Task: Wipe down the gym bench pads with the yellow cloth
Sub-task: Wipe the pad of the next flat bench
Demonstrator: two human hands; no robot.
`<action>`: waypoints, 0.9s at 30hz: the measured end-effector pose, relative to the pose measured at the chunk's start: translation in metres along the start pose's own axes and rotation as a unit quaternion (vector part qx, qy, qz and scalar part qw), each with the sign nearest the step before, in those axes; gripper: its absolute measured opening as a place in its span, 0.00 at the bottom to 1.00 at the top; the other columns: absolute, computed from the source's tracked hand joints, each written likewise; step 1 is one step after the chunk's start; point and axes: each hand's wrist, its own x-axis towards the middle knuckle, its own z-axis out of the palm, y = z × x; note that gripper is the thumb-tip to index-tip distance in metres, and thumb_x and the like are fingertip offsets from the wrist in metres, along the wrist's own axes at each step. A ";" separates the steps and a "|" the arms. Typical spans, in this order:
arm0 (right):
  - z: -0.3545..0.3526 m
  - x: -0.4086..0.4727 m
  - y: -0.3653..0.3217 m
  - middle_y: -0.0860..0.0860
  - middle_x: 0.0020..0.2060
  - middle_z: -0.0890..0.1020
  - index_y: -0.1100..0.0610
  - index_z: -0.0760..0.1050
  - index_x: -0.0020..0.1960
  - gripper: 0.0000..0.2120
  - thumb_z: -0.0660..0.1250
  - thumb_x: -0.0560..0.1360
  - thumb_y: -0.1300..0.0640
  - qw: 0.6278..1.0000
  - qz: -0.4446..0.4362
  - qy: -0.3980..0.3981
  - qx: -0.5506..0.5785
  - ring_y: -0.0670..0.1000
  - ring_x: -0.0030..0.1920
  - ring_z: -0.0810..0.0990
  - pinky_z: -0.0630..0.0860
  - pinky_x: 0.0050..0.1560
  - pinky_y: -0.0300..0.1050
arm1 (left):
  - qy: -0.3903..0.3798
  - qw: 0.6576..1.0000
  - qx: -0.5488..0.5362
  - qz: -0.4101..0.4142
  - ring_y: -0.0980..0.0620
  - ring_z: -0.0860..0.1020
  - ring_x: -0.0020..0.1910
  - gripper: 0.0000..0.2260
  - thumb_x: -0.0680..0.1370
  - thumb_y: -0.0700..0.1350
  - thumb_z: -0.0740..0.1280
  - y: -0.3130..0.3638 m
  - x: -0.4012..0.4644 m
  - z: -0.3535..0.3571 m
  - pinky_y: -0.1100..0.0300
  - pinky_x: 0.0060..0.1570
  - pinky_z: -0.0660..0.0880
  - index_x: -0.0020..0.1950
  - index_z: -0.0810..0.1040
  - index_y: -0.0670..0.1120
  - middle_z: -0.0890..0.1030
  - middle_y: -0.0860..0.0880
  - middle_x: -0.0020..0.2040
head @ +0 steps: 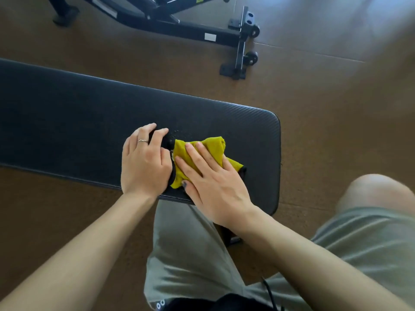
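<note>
1. Right hand (215, 176) lies flat and spread, palm down, fingers extended over the yellow cloth (202, 158), pressing it onto the pad rather than gripping it.
2. Left hand (146, 162) is curled around a small black object (165, 140), fingers wrapped over its top; what the object is cannot be told. A thin ring (142, 140) sits on one finger.
3. Both hands are just beside each other, the left one touching the cloth's left edge.
4. Crumpled, the cloth rests on the bench pad (89, 122) near its front edge, toward the rounded right end, with folds sticking out past the fingertips.
5. Tiny specks or droplets (182, 132) show on the pad just behind the cloth.
6. Grey shorts (190, 254) and a bare knee (377, 191) appear below the pad's front edge.
7. Beyond the far edge, a black equipment frame (197, 30) with small wheels (252, 57) stands on the brown floor (336, 97).
</note>
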 end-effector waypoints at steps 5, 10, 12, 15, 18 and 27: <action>-0.004 -0.040 0.020 0.53 0.77 0.69 0.46 0.67 0.78 0.22 0.52 0.86 0.43 0.998 -0.029 0.019 -0.054 0.57 0.76 0.67 0.66 0.71 0.56 | 0.007 1.000 -0.007 0.012 0.44 0.68 0.74 0.21 0.81 0.45 0.55 0.001 -0.002 0.000 0.46 0.75 0.63 0.72 0.75 0.46 0.72 0.45 0.73; -0.010 -0.089 0.060 0.55 0.79 0.66 0.46 0.62 0.80 0.25 0.59 0.85 0.44 0.990 -0.090 0.007 -0.104 0.59 0.78 0.65 0.63 0.74 0.58 | 0.007 1.000 -0.009 0.005 0.44 0.67 0.75 0.20 0.81 0.42 0.57 0.000 -0.003 0.002 0.46 0.76 0.62 0.73 0.74 0.46 0.71 0.45 0.74; -0.011 -0.087 0.060 0.56 0.79 0.65 0.48 0.63 0.80 0.25 0.58 0.85 0.44 0.990 -0.093 0.002 -0.105 0.60 0.79 0.63 0.62 0.75 0.60 | 0.009 1.000 -0.009 0.005 0.44 0.67 0.74 0.21 0.81 0.43 0.56 0.000 -0.003 0.003 0.45 0.76 0.63 0.73 0.75 0.46 0.71 0.45 0.74; -0.007 -0.059 0.039 0.59 0.79 0.63 0.53 0.62 0.81 0.27 0.54 0.86 0.42 0.987 -0.100 -0.015 -0.123 0.61 0.80 0.60 0.61 0.77 0.62 | 0.016 1.000 -0.020 0.005 0.44 0.68 0.74 0.22 0.80 0.44 0.54 0.000 -0.002 0.002 0.46 0.75 0.63 0.72 0.75 0.47 0.72 0.46 0.73; 0.000 -0.022 0.007 0.61 0.78 0.66 0.57 0.62 0.80 0.29 0.50 0.86 0.41 0.983 -0.101 0.002 -0.150 0.62 0.78 0.64 0.60 0.77 0.61 | 0.023 0.999 -0.049 -0.006 0.46 0.69 0.74 0.22 0.80 0.43 0.54 -0.001 -0.003 0.000 0.46 0.75 0.65 0.71 0.76 0.46 0.73 0.46 0.73; -0.002 -0.043 0.017 0.55 0.68 0.75 0.55 0.60 0.81 0.27 0.57 0.85 0.45 0.972 -0.128 0.072 -0.182 0.56 0.66 0.75 0.76 0.62 0.53 | 0.014 0.997 -0.069 -0.008 0.46 0.69 0.74 0.21 0.80 0.42 0.54 -0.002 -0.003 -0.002 0.45 0.74 0.66 0.71 0.76 0.44 0.74 0.46 0.74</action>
